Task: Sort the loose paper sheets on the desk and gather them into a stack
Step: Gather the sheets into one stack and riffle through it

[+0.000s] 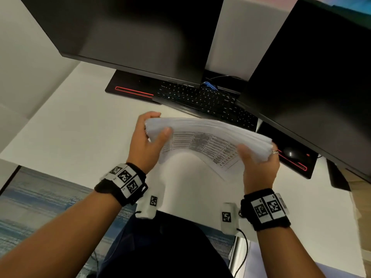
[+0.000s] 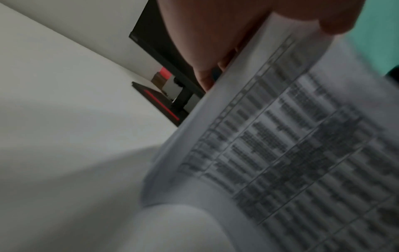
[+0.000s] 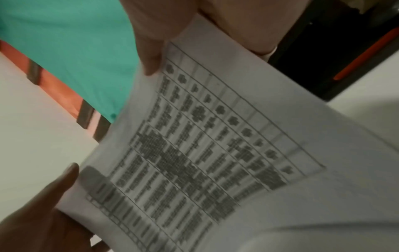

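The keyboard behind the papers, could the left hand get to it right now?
Probably not as things stand: the left hand and right hand both grip the paper stack, held between them and the keyboard. The left hand would have to let go first.

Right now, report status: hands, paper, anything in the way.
Left hand and right hand grip opposite ends of the paper stack. Stack lifted off the desk, bowed. Keyboard just behind; nothing blocking.

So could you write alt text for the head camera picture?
Two hands hold a bowed stack of paper above a white desk, the left hand gripping one end and the right hand the other. Behind are a keyboard and dark monitors.
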The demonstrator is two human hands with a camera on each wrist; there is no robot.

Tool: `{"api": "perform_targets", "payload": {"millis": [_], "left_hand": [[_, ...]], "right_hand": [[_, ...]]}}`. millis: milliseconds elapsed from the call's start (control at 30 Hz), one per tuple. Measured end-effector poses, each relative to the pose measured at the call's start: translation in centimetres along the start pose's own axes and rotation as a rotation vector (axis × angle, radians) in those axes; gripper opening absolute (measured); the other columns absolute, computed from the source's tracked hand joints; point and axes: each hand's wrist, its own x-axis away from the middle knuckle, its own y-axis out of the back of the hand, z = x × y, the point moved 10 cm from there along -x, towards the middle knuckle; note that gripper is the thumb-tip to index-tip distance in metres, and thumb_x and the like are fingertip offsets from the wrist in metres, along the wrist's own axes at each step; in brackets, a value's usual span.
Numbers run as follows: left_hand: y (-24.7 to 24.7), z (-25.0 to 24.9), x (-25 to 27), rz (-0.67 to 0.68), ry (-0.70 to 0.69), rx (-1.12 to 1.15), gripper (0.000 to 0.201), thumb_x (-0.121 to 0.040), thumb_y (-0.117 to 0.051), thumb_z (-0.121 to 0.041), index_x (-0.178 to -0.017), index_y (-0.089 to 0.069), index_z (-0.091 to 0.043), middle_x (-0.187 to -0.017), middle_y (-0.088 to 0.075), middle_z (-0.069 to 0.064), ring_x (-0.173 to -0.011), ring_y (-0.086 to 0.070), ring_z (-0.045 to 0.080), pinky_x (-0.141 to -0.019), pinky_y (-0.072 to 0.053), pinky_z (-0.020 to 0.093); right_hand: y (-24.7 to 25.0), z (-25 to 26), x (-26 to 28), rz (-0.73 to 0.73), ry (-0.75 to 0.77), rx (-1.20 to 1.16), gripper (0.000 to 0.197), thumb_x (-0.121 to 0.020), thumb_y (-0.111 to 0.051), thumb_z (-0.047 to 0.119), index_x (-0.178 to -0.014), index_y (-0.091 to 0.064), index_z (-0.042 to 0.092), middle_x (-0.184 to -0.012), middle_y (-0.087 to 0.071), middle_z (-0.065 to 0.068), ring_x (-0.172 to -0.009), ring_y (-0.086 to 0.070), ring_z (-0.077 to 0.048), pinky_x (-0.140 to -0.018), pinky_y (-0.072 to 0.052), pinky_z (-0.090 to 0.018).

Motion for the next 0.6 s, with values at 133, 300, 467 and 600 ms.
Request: {"api": "perform_targets", "payload": {"millis": [133, 300, 467, 600], "left_hand": [[0.8, -2.4, -0.6, -0.133, -0.072, 0.039, 0.025, -0.095, -0.061, -0.020, -0.119, -0.054, -0.022, -0.105, -0.065, -0.004, -0.095, -0.063, 0.007, -0.083, -0.055, 0.029], [0.6, -2.7, -0.6, -0.156, -0.105, 0.006, 0.026, -0.097, -0.059, -0.014, -0.123, -0.053, -0.016, -0.108, -0.064, -0.001, -0.099, -0.062, 0.008, -0.089, -0.053, 0.027], [0.4, -3.9, -0.6, -0.159, -0.192, -0.090, 0.026, -0.097, -0.058, -0.007, -0.122, -0.052, -0.014, -0.118, -0.060, -0.003, -0.107, -0.056, 0.006, -0.097, -0.047, 0.024], [0.4, -3.7, -0.7, -0.146, -0.197, -0.095, 0.023, -0.098, -0.057, -0.008, -0.119, -0.053, -0.017, -0.115, -0.059, -0.007, -0.101, -0.055, -0.002, -0.089, -0.047, 0.016]], "right_hand": [[-0.4, 3.4, 0.2, -0.058, 0.149, -0.030, 0.045, -0.084, -0.073, 0.004, -0.118, -0.054, 0.026, -0.115, -0.062, -0.001, -0.097, -0.068, -0.013, -0.074, -0.059, -0.025], [-0.7, 5.3, 0.9, -0.023, 0.393, 0.102, 0.049, -0.083, -0.069, 0.008, -0.115, -0.046, 0.037, -0.129, -0.051, -0.017, -0.111, -0.058, -0.017, -0.088, -0.057, -0.033], [-1.9, 5.9, 1.3, 0.089, 0.588, 0.392, 0.034, -0.086, -0.074, 0.014, -0.099, -0.062, 0.044, -0.139, -0.040, 0.010, -0.124, -0.050, -0.027, -0.102, -0.046, -0.048], [-1.7, 5.6, 0.9, 0.091, 0.575, 0.437, 0.024, -0.084, -0.078, 0.013, -0.101, -0.069, 0.028, -0.138, -0.039, 0.023, -0.122, -0.053, -0.028, -0.095, -0.050, -0.055]]}}
